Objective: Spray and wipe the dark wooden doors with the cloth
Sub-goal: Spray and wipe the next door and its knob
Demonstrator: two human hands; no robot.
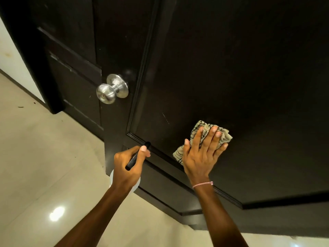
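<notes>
Clearly the wiping is under way on the near door (231,68): the right hand (201,154) lies flat with its fingers spread over a crumpled, patterned beige cloth (204,132), pressing it against the lower part of the door's recessed panel, just above the moulding that frames it. The left hand (128,166) is closed around a spray bottle (138,156) — its black trigger head pokes out by the thumb, aimed at the bottom corner of that moulding, and only a pale sliver of the body shows below the wrist. How much of the door has been wiped I cannot judge; the dark finish shows no obvious wet sheen, and faint pale scuffs remain on the panel to the left of the cloth. The second door (71,77), beyond the brushed-metal knob (112,89), carries visible pale marks along its panel edges, so it looks not yet cleaned — likely the larger share of the job is left. The tops of both doors are cut off, the near door's bottom rail is only partly in view, and most of the cloth is hidden under the hand.
</notes>
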